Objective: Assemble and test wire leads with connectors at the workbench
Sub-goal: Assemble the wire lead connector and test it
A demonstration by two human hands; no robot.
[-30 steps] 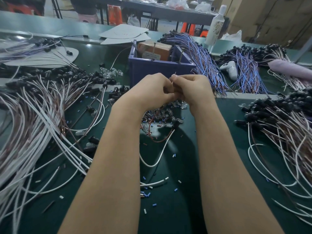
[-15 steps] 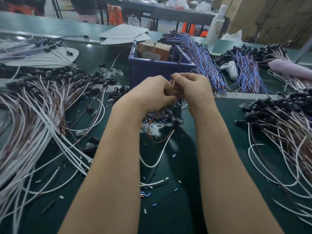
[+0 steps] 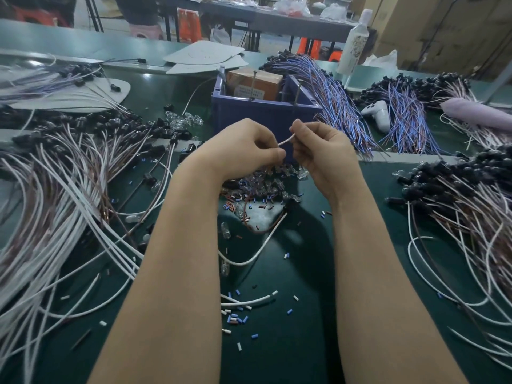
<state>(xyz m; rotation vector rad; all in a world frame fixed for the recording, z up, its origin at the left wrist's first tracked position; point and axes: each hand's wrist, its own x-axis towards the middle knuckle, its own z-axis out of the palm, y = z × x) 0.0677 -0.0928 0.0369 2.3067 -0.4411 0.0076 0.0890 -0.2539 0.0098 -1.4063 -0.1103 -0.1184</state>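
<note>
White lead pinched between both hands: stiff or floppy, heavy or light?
Probably floppy: the white lead spans only a short gap between left hand and right hand; similar leads on the bench curve loosely. Likely light: fingertip pinches hold it.

- Bin (image 3: 266, 117) sits mid-tabletop (image 3: 291, 342), with a box (image 3: 253, 83) inside it.
- Pile of small loose parts (image 3: 260, 187) lies just in front of the bin.
- Left hand (image 3: 243, 146) and right hand (image 3: 321, 151) are above that pile, pinching one wire lead (image 3: 286, 140) between them.
- Left wire bundle (image 3: 55, 189) spreads left of the pile; right wire bundle (image 3: 471, 203) is opposite.
- Rear wire bundle (image 3: 332, 90) runs along the bin's right side.
- Controller (image 3: 378, 113) lies just right of the rear bundle.
- Bottle (image 3: 353, 42) stands behind it, upright.
</note>
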